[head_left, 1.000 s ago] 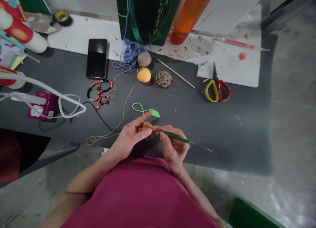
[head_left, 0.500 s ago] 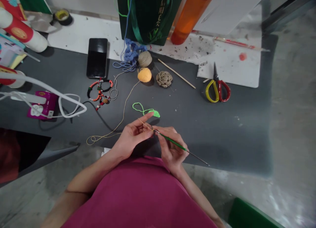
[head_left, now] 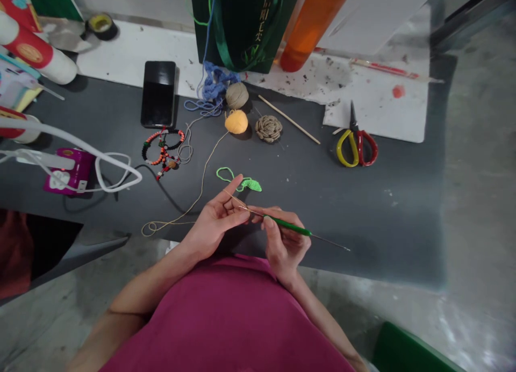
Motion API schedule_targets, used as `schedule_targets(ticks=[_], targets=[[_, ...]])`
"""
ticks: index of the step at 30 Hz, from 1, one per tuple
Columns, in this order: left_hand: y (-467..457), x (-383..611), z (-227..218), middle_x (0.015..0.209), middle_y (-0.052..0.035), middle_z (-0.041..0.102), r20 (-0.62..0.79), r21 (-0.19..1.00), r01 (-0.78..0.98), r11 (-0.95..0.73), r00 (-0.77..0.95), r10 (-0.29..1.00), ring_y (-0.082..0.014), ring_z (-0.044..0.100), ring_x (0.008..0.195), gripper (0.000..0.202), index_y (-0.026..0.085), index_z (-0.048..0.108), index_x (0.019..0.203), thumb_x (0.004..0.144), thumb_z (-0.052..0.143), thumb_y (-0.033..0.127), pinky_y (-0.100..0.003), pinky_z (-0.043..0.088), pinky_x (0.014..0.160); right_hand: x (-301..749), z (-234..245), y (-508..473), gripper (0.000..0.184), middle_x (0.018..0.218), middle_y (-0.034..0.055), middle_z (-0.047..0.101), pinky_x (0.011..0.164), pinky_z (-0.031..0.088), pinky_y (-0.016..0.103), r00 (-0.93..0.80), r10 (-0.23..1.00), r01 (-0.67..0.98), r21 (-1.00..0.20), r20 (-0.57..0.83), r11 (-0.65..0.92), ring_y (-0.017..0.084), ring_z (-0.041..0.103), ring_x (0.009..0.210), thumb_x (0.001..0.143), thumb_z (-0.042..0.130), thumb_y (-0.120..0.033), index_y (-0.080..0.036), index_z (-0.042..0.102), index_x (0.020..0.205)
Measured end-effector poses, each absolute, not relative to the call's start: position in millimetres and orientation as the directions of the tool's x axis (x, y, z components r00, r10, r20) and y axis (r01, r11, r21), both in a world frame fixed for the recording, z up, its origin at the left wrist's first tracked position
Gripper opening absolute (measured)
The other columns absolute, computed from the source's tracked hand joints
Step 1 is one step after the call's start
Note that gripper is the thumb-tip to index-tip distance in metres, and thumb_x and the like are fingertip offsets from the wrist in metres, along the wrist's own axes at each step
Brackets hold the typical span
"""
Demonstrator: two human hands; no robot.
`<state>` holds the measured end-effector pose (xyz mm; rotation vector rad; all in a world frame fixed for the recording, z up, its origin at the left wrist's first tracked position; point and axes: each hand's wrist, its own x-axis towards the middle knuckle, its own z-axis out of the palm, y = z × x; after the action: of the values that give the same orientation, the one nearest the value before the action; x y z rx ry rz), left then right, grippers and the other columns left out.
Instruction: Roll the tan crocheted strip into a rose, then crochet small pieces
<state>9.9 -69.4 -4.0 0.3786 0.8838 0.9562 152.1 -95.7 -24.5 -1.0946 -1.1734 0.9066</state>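
Dark grey work table (head_left: 363, 227), with a paint-spattered white sheet (head_left: 374, 114) along the far right side. Ahead of the hands on the table: black smartphone (head_left: 158, 94), beaded bracelets (head_left: 163, 151), yellow-and-red-handled scissors (head_left: 357, 149), orange yarn ball (head_left: 236, 121). Both hands above the near table edge, close together. Right hand (head_left: 285, 248): fingers closed around the green handle of a crochet hook (head_left: 287, 225), thumb on top, hook end pointing at the left fingers. Left hand (head_left: 213, 221): fingers open, index raised, tan thread (head_left: 231, 196) lying across them. Just beyond the left index fingertip, apart from it, a small green crocheted leaf (head_left: 252, 185) with a looped green thread tail.
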Motion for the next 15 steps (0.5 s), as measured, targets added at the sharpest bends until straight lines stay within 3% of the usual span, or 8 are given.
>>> schedule_targets(ticks=[10, 15], targets=[[-70.6, 12.2, -8.1, 0.076, 0.0057, 0.066, -0.450, 0.673, -0.534, 0.512, 0.254, 0.856, -0.0091, 0.060, 0.072, 0.079, 0.032, 0.054, 0.147, 0.075, 0.084, 0.020, -0.029, 0.047, 0.081, 154.6, -30.1, -95.5, 0.028, 0.099, 0.0041, 0.082, 0.072, 0.061, 0.037, 0.145, 0.933, 0.053, -0.944, 0.329, 0.325, 0.019, 0.076, 0.083, 0.092, 0.062, -0.009, -0.027, 0.074, 0.110], [-70.1, 11.7, -6.4, 0.072, 0.0069, 0.064, -0.490, 0.591, -0.574, 0.568, 0.304, 0.817, -0.0084, 0.057, 0.068, 0.078, 0.029, 0.055, 0.145, 0.074, 0.085, 0.019, -0.028, 0.046, 0.078, 152.7, -35.5, -94.8, 0.023, 0.096, 0.0025, 0.083, 0.075, 0.060, 0.039, 0.181, 0.938, -0.019, -0.953, 0.294, 0.303, 0.020, 0.077, 0.085, 0.091, 0.067, -0.014, -0.030, 0.077, 0.105]])
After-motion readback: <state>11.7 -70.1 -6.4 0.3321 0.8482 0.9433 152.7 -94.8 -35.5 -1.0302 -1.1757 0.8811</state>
